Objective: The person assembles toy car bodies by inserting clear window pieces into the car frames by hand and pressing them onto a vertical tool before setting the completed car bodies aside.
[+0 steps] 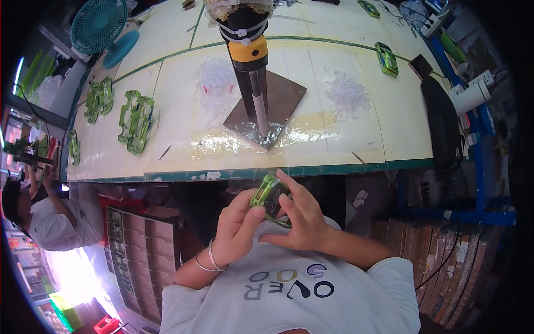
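Note:
Close to my chest, just off the table's near edge, I hold a green toy car body [271,200] with a dark part showing in its middle. My left hand [236,225] grips its left side, thumb resting along the near end. Around the right side are the bent fingers of my right hand [305,220], one fingertip at the far end. My fingers cover part of the car body. In front of me on the table stands a bench machine with a yellow collar [249,53] and a thin rod [260,111] pointing down at a dark metal base plate [286,94].
Piles of small clear plastic pieces lie left [214,83] and right [347,94] of the machine. Several green car bodies [136,122] sit at left, another [386,58] at right. A teal fan [100,28] stands back left. A person [61,214] works at far left.

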Available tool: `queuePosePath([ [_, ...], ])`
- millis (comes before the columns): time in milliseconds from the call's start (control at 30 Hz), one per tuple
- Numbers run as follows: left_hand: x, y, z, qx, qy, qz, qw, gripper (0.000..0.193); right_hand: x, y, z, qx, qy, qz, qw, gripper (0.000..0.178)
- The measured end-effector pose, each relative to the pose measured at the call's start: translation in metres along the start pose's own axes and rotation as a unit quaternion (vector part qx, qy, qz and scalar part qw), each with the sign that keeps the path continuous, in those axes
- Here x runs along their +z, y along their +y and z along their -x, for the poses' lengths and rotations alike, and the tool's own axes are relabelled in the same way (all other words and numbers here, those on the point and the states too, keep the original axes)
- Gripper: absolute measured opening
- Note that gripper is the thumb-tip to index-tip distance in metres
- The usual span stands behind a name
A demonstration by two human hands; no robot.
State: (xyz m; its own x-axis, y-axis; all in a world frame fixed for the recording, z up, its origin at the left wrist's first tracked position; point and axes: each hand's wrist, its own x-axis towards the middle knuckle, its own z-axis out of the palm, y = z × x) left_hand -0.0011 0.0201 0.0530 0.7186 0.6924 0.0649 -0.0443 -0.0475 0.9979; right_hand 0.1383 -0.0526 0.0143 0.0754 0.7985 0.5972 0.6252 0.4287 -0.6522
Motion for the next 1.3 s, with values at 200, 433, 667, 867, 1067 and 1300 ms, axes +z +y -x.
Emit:
queuePosePath([
  [200,-0.005,-0.005,-0.005,-0.042,0.002,0.076,0.996,0.043,0.001,0.003,-0.001,-0.023,-0.017,-0.012,1.000,0.064],
  [433,-0.008,-0.029,-0.019,-0.025,-0.074,0.164,0.983,0.076,0.000,-0.012,0.005,0.179,0.002,-0.487,0.855,0.066],
  [667,0.007,-0.025,-0.030,-0.135,-0.036,0.353,0.925,0.106,0.002,0.001,-0.027,0.385,0.098,-0.720,0.568,0.050],
  [867,0.005,-0.009,-0.047,-0.147,-0.010,0.363,0.920,0.110,-0.001,0.001,-0.052,0.369,0.121,-0.764,0.515,0.050],
  [1067,0.005,-0.002,-0.050,-0.125,-0.019,0.372,0.920,0.109,-0.004,-0.004,-0.055,0.342,0.122,-0.777,0.515,0.053],
  [1300,0.005,0.001,-0.051,-0.132,-0.022,0.379,0.916,0.108,-0.010,-0.013,-0.060,0.380,0.141,-0.799,0.444,0.046],
])
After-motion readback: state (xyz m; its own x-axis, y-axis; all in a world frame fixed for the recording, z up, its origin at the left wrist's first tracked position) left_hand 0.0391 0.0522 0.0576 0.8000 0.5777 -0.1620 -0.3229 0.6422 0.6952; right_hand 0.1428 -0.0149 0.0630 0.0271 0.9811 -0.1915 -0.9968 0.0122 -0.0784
